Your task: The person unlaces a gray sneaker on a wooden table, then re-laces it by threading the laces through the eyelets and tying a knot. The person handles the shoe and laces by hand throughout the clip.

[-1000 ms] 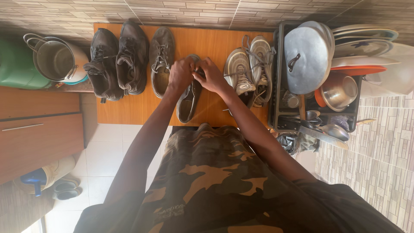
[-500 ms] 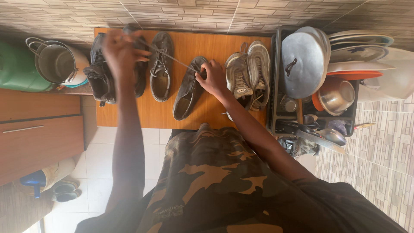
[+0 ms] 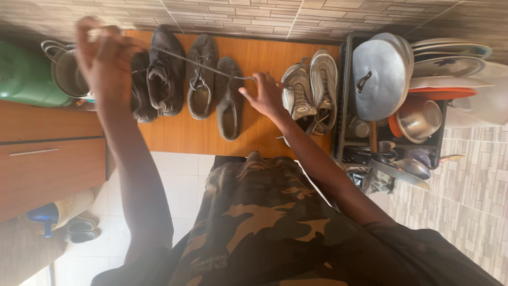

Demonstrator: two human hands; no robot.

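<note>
I see the shoelace (image 3: 203, 66) drawn taut as one thin line between my two hands, and that line is what matters here. Its long axis runs from the left hand (image 3: 106, 61), raised high and far out to the left, down and rightward to the right hand (image 3: 266, 92). The left fingers (image 3: 114, 47) are closed in a pinch on the lace's far end. The right fingers (image 3: 248, 91) rest beside the near end, but whether they pinch the lace or only steady it I cannot tell.

The lace crosses just above the grey shoe (image 3: 229, 98), which lies on the wooden desk (image 3: 264, 53) with its long axis running away from me, nearly square to the lace. That shoe sits just left of the right fingers and well to the right of the left ones, so the right hand is much the nearer.

Its grey partner (image 3: 200, 77) lies between the hands, under the lace.
</note>
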